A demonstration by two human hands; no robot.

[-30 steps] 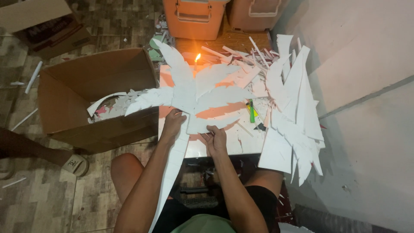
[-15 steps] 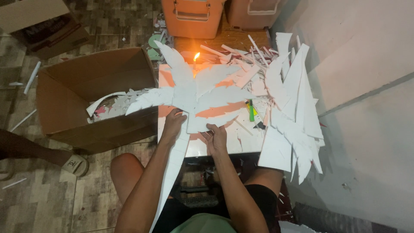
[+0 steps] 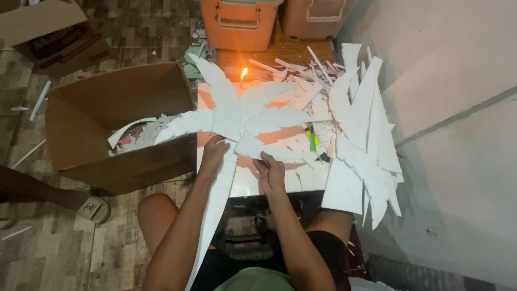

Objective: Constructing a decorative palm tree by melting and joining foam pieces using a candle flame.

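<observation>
— While it lies on the small table [image 3: 280, 186], how is the white feather-shaped foam cut-out [image 3: 237, 116] held?

— It is pinched by the left hand [image 3: 214, 155] and right hand [image 3: 271, 173], beside a lit candle [image 3: 243, 75] and an open cardboard box [image 3: 116, 124].

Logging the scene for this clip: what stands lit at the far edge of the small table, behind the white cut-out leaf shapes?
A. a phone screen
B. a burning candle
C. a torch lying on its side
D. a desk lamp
B: a small orange flame on a candle shows at the far edge of the table, beyond the white leaf-shaped cut-out that both hands touch.
</observation>
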